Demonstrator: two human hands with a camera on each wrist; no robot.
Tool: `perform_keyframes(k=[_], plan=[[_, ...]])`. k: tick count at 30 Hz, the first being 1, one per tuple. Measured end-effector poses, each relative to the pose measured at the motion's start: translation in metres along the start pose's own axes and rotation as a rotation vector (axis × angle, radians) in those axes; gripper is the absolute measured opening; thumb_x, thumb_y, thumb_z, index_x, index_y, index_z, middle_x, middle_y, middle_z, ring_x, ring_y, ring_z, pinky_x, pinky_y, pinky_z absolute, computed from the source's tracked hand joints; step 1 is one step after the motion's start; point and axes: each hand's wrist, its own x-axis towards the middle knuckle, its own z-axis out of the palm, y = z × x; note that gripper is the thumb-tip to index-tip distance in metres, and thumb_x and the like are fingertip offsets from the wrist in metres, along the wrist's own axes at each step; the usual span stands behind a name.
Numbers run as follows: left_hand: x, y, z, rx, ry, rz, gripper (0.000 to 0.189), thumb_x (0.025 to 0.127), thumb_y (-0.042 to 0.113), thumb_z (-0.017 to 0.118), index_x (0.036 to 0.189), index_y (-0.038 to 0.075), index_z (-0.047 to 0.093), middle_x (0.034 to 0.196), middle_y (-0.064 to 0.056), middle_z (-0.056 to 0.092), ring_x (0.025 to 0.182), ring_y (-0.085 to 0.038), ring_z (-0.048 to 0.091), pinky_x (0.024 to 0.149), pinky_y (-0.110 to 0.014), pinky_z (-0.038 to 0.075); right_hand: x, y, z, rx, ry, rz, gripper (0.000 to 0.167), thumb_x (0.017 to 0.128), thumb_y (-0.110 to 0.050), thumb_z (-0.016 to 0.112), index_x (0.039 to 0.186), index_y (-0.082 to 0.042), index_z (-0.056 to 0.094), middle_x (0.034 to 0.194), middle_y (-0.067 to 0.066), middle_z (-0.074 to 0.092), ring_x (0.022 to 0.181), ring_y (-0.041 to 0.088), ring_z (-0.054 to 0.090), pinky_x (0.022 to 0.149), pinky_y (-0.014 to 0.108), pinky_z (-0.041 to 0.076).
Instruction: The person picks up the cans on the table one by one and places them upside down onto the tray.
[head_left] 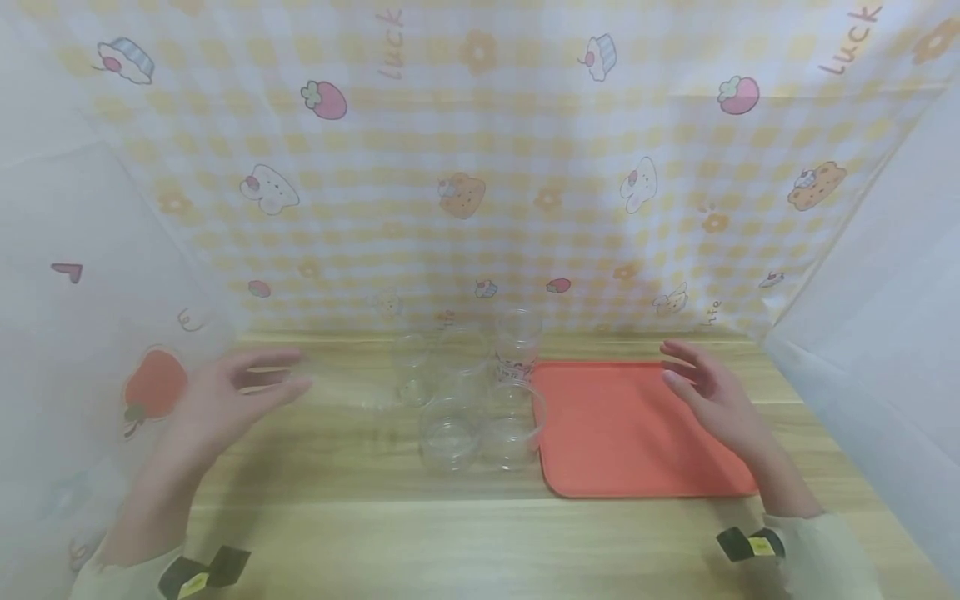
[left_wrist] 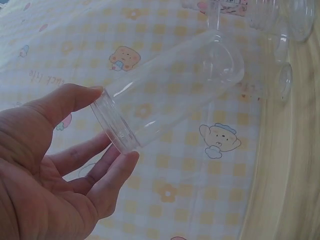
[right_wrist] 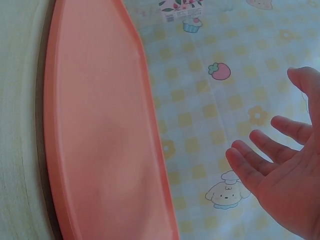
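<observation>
Between the thumb and fingers of my left hand [head_left: 221, 400] is a clear plastic jar [left_wrist: 172, 95], pinched at its ridged end. The jar is tilted, its far end pointing toward the other containers; in the head view it is barely visible. Several clear containers [head_left: 450, 446] stand grouped on the table's middle, left of the tray. One at the back, a clear jar [head_left: 517, 364], carries a pink printed label. My right hand [head_left: 716, 408] hovers above the right part of a coral-red tray [head_left: 615, 433], fingers spread and loosely bent, holding nothing.
The wooden table [head_left: 360, 542] runs beneath everything. A yellow-checked cloth [head_left: 510, 242] with cartoon prints hangs behind it. Pale sheets flank both sides, the left sheet [head_left: 67, 333] close to my left arm.
</observation>
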Motion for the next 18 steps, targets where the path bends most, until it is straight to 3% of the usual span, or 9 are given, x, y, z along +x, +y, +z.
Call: perform_keyframes(k=[4,7,9,13,18], plan=[[-0.0011,-0.0017,-0.0010,-0.014,0.019,0.024,0.051,0.094,0.041,0.074,0.136,0.015,0.064,0.139,-0.009,0.059,0.109,-0.010,0.061,0.090,-0.059,0.048,-0.0003,-0.0010,0.0010,0.009,-0.002,0.001,0.051,0.103,-0.006,0.059,0.150,0.003,0.041,0.147,0.024,0.046,0.129,0.048,0.048,0.093,0.014,0.047],[-0.0014,-0.0017,-0.0012,-0.037,0.023,0.023,0.051,0.094,0.040,0.074,0.137,0.013,0.064,0.137,-0.008,0.060,0.104,-0.003,0.061,0.090,-0.059,0.046,-0.0001,-0.0017,0.0021,0.014,0.004,-0.009,0.050,0.104,-0.006,0.059,0.150,0.004,0.041,0.147,0.025,0.046,0.129,0.045,0.049,0.094,0.015,0.048],[-0.0014,-0.0014,-0.0009,-0.047,0.024,0.015,0.052,0.094,0.040,0.074,0.137,0.013,0.063,0.137,-0.008,0.060,0.106,-0.006,0.061,0.091,-0.057,0.045,0.0003,-0.0021,0.0030,0.014,0.010,-0.018,0.050,0.104,-0.007,0.059,0.149,0.004,0.041,0.146,0.025,0.047,0.129,0.040,0.051,0.094,0.015,0.048],[-0.0004,-0.0018,-0.0005,-0.086,0.018,-0.017,0.055,0.095,0.042,0.073,0.140,0.013,0.061,0.138,-0.014,0.059,0.120,-0.024,0.055,0.094,-0.060,0.042,0.0016,-0.0024,0.0050,0.009,0.023,-0.031,0.049,0.103,-0.005,0.059,0.148,0.004,0.042,0.145,0.026,0.048,0.128,0.027,0.055,0.094,0.015,0.048],[0.0024,-0.0032,0.0023,-0.114,0.037,-0.029,0.056,0.093,0.043,0.074,0.140,0.015,0.062,0.137,-0.009,0.061,0.121,-0.023,0.053,0.098,-0.064,0.039,0.0040,-0.0029,0.0084,0.030,0.027,-0.035,0.049,0.103,-0.003,0.059,0.147,0.006,0.043,0.144,0.027,0.048,0.125,0.010,0.055,0.094,0.015,0.048]])
